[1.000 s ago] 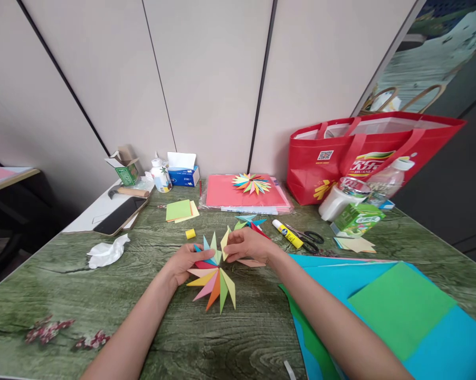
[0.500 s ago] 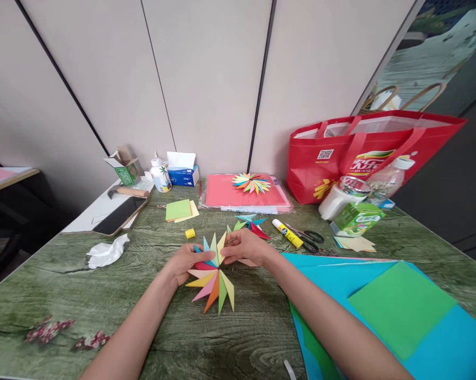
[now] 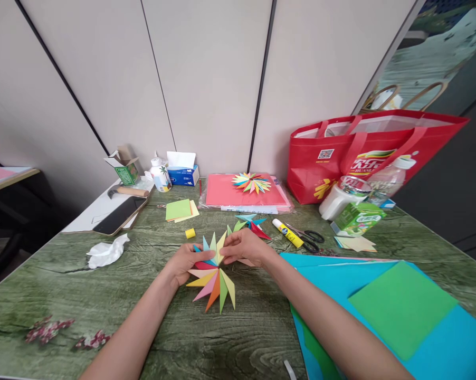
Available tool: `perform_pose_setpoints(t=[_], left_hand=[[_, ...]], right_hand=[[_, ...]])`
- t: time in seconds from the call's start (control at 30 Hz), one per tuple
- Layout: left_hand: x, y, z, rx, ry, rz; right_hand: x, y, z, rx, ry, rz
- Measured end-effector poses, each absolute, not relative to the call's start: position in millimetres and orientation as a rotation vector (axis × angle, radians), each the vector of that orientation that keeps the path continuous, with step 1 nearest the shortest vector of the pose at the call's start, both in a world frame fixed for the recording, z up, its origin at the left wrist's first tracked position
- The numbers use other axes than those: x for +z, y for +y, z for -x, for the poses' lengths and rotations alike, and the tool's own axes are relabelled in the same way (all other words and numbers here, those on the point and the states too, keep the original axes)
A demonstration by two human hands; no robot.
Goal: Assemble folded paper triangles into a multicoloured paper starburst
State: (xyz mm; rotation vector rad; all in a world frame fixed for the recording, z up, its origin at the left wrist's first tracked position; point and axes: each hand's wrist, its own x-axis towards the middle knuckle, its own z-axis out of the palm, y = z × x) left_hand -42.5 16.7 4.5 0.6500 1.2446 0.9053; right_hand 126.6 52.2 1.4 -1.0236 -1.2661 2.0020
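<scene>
Between my hands is a folded paper pinwheel [image 3: 212, 289] of many coloured pointed pieces, fanned out over part of a circle. My left hand [image 3: 184, 262] pinches it at the left, thumb on the blue and red points. With closed fingers, my right hand [image 3: 244, 247] grips a pale yellow point at the upper right. Just beyond the right hand lie loose folded pieces, among them a red one [image 3: 258, 230] and some in green and blue. A yellow glue stick [image 3: 287, 234] and black-handled scissors [image 3: 311, 240] rest to the right; the yellow glue cap [image 3: 190, 233] stands apart at the left.
A finished paper wheel [image 3: 251, 183] lies on a pack of red paper [image 3: 218, 191]. Blue sheets [image 3: 321, 274] with a green square [image 3: 402, 309] cover the right. A red bag [image 3: 313, 163], a green box [image 3: 357, 219], a crumpled tissue [image 3: 108, 252] and a phone [image 3: 121, 215] surround the work area.
Almost nothing differs. Both hands keep their hold, and the lower points of the paper pinwheel have shifted very slightly to the right and up.
</scene>
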Motion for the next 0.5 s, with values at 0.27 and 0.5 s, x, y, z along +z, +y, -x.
perform_pose_setpoints(t=[0.27, 0.5], left_hand=[[1.6, 19.5, 46.5, 0.947, 1.216, -0.618], [0.1, 20.1, 47.5, 0.944, 1.203, -0.604]], right_hand=[[2.3, 52.9, -126.2, 1.723, -1.443, 0.996], [9.2, 55.2, -134.3, 1.716, -1.658, 0.932]])
